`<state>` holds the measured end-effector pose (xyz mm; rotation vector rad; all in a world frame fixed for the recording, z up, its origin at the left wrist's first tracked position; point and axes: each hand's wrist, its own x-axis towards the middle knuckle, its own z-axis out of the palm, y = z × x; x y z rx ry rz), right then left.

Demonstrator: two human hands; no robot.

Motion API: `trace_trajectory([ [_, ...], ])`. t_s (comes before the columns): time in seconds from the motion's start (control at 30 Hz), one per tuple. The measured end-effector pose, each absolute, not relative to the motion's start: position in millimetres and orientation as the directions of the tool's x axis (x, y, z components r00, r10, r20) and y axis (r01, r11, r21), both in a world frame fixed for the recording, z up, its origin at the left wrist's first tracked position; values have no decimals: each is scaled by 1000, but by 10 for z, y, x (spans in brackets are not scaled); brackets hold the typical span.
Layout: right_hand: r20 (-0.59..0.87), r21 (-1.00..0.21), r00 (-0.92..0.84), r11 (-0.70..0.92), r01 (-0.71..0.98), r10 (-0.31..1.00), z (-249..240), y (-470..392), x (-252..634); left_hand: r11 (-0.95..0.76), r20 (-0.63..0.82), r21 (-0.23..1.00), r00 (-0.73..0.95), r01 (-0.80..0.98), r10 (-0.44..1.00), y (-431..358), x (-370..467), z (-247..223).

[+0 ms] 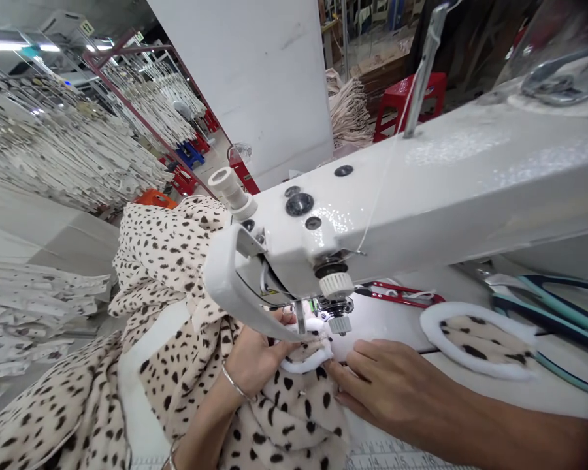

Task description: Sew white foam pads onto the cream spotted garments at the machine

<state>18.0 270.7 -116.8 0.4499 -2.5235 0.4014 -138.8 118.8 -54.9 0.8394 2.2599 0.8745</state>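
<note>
Beneath the head of a white sewing machine (451, 189), a left hand (255, 362) and a right hand (396, 382) meet over spotted cloth (274, 431)

At the centre of the frame, a white-edged patch (301, 367) with a spotted middle lies on the spotted cloth, partly hidden by the machine's curved guard (219, 274). The left hand, a silver bangle (232, 382) at its wrist, reaches in from the lower left, thumb at the patch and fingertips close to the lit sewing area; whether it pinches the cloth cannot be told. The right hand, palm down, comes from the lower right, its fingertips at the right side of the white edging; whether it grasps anything is also unclear from this angle. Loose folds fill the lower left. At right, a second white-edged piece (483, 336) lies just beside teal-and-dark scissors (563, 313), with red thread snips (396, 294) near the machine. Ruler markings (396, 459) run along the bottom edge. In the upper left, pale garments (59, 143) hang in rows; a white pillar (255, 78) stands at top centre, and a red stool (434, 91) in the upper right, near a heap of pale fabric (350, 111)
</note>
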Motion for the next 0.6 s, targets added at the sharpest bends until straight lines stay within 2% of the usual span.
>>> trace_trajectory([
  [0.4,541,-213,-810,895,-392,-226,-1257,2688,188,567,-279,765,-636,305,719,1180,-1390,-555],
  [0.6,537,-199,-812,901,-386,-229,-1242,2683,201,560,-231,741,-642,371,731,1144,-1390,-624],
])
